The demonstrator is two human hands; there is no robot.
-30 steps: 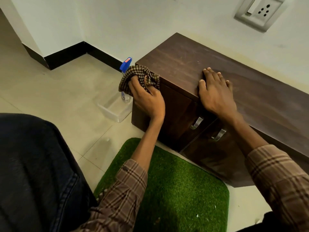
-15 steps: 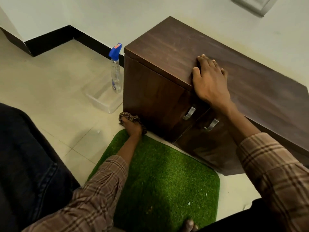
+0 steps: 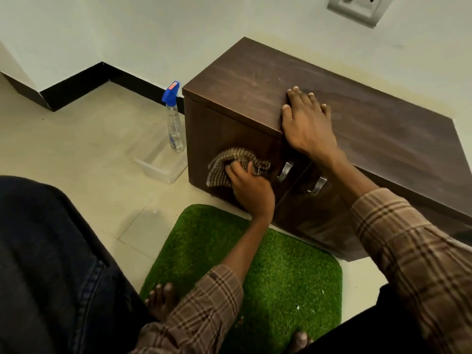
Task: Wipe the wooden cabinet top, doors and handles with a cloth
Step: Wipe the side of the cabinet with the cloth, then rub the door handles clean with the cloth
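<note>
A low dark wooden cabinet (image 3: 383, 129) stands against the wall, with two doors and two metal handles: the left handle (image 3: 284, 171) and the right handle (image 3: 317, 185). My left hand (image 3: 251, 189) grips a brown checked cloth (image 3: 229, 163) and presses it against the middle of the left door, just left of its handle. My right hand (image 3: 307, 123) lies flat, fingers apart, on the front edge of the cabinet top above the handles.
A clear spray bottle with a blue nozzle (image 3: 173, 118) stands on the tiled floor left of the cabinet, beside a clear plastic tub (image 3: 158, 166). A green grass mat (image 3: 268, 272) lies before the doors, my bare toes on it. A wall socket (image 3: 357, 6) sits above.
My left hand swept the cloth from the door's top left corner down to its bottom, and has now come back up to mid-door. My right hand stayed on the top.
</note>
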